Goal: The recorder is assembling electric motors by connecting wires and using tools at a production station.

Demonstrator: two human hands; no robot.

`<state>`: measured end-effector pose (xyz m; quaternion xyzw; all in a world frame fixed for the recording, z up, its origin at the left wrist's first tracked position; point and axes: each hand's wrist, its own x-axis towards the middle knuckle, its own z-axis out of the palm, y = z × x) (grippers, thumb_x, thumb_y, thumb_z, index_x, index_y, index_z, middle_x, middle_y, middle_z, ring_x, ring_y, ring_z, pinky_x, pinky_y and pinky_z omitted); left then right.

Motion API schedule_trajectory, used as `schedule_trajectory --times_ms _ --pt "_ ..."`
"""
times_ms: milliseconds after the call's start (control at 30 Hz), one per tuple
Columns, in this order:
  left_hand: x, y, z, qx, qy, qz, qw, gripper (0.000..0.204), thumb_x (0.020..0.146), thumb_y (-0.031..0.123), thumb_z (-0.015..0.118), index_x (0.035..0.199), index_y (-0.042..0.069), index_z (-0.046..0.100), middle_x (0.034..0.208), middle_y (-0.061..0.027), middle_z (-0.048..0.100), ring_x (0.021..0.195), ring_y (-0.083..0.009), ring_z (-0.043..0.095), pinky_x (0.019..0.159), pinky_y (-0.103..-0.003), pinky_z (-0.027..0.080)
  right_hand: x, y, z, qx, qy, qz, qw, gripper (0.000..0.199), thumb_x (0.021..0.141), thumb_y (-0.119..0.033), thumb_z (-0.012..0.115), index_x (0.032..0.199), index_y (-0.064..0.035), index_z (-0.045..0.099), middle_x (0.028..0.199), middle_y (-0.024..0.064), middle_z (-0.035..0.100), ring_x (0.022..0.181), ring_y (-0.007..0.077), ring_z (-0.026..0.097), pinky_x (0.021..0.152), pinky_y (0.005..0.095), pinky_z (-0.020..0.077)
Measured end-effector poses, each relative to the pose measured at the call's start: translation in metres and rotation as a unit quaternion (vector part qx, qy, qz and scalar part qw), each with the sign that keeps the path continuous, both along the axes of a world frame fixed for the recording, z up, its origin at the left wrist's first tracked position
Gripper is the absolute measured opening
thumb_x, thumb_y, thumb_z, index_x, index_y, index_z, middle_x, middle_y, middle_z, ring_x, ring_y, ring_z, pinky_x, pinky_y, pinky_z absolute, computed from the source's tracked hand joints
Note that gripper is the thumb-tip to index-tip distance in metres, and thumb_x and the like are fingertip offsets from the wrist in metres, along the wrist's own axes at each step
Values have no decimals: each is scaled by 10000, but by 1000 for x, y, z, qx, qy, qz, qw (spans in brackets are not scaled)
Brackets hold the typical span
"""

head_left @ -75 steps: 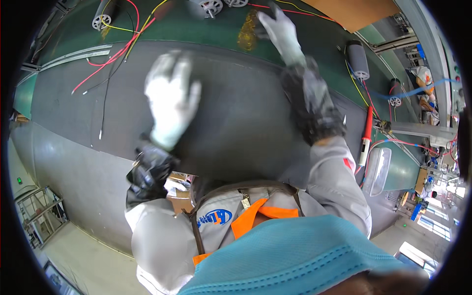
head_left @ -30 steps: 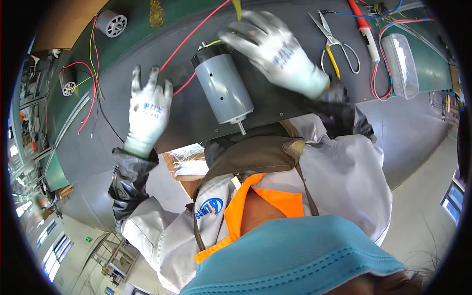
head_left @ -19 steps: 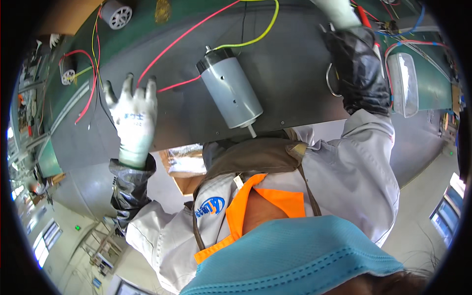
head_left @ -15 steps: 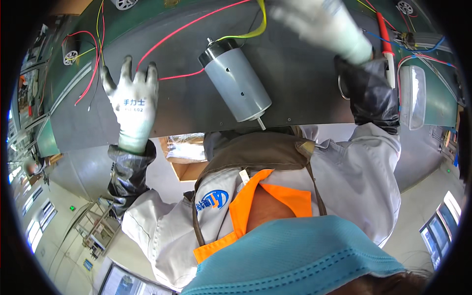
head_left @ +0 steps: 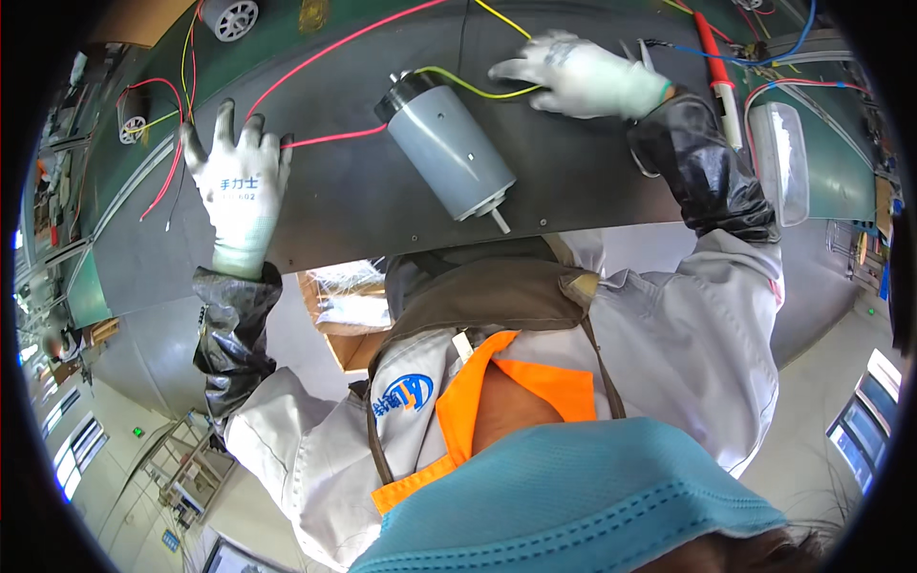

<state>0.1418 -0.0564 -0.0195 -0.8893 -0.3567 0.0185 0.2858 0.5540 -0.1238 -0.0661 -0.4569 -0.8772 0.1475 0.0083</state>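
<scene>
A grey cylindrical motor [head_left: 449, 151] with a black end cap lies tilted on the dark work surface, its shaft pointing toward me. From its capped end run a red wire [head_left: 336, 139] and a yellow wire [head_left: 457, 76]. To the motor's left, my left hand [head_left: 239, 186], in a white glove with dark fingertips, is open with fingers spread; the red wire passes beneath its fingertips. On the motor's right, my gloved right hand [head_left: 587, 78] lies over the yellow wire, hiding part of it. Its visible fingers stretch toward the motor, open; whether they press the wire is hidden.
Scissors [head_left: 642, 59], partly hidden by my right forearm, lie beside a red-and-white pen-like tool [head_left: 718, 72]. A clear plastic box [head_left: 785, 162] stands at the right edge. Another motor [head_left: 229, 17] and loose wires [head_left: 180, 143] are at far left. Below the table is an open carton [head_left: 351, 351].
My right hand has come down from the far side to beside the motor, and the yellow wire now bends lower under it. My left hand stays spread over the red wire.
</scene>
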Motion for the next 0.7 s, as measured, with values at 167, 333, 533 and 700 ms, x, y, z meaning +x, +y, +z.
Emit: schedule_trajectory --times_ms 167,333,533,700 --pt "2 0 9 5 -10 -32 999 156 894 283 686 925 130 702 1315 -34 628 1358 -309 482 1176 -640 242 47 45 65 84 271 -223 933 330 924 -193 652 1233 -82 687 1183 188 697 1108 340 663 955 425 525" --pt "5 -4 4 -46 27 18 998 166 892 273 687 929 113 707 1292 -54 638 1358 -309 481 1191 -624 227 99 158 -7 216 -165 -278 921 448 911 -313 628 1326 -144 644 1333 162 627 1297 373 536 1079 491 438" --pt "-14 -8 -19 -133 -20 14 991 148 887 253 691 940 117 711 1250 -48 665 1343 -312 500 1187 -624 229 196 159 -48 265 -135 -411 861 555 890 -381 663 1417 -232 573 1382 181 582 1247 428 557 969 523 514" --pt "-11 -10 -24 -159 -90 -5 983 161 861 280 723 856 120 712 1226 -52 672 1304 -332 522 1149 -653 265 176 137 57 181 4 -463 868 256 962 -238 610 1062 -32 723 980 222 721 862 368 716 737 460 571"
